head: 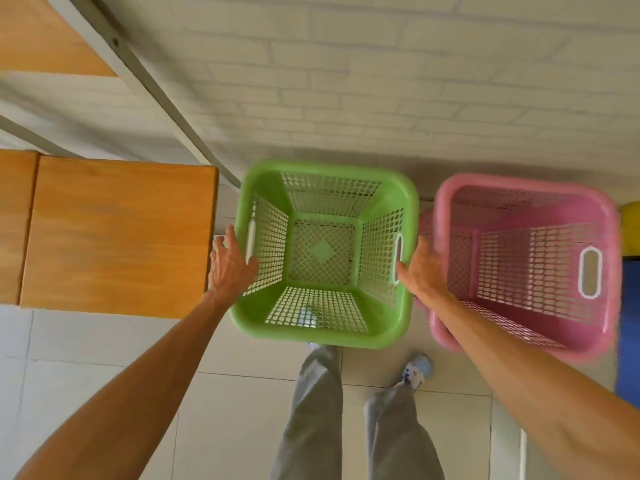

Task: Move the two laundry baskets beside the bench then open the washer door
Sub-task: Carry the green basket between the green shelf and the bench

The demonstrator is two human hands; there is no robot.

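Green plastic lattice fills the middle of my view: the green basket [323, 252] stands upright and empty on the tiled floor [242, 410], just beside the end of the wooden bench [117, 233] on its left. My left hand [230, 263] sits at the basket's left rim by the handle slot, fingers spread and loose, the thumb lying over the rim; nothing is clasped. My right hand [420, 268] is flat against the outside of the right rim by the other handle slot, fingers straight and unclenched, wedged into the narrow gap between this basket and the next.

The pink basket [526, 268] stands just to the right, also empty, its rim close to the green one; whether they touch I cannot tell, since my hand covers that spot. Both baskets are near the pale brick wall [381, 81]. My grey trouser legs [311, 410] and one shoe [417, 370] show below. Something blue [628, 327] and something yellow [631, 220] sit at the right edge, beyond the pink basket.
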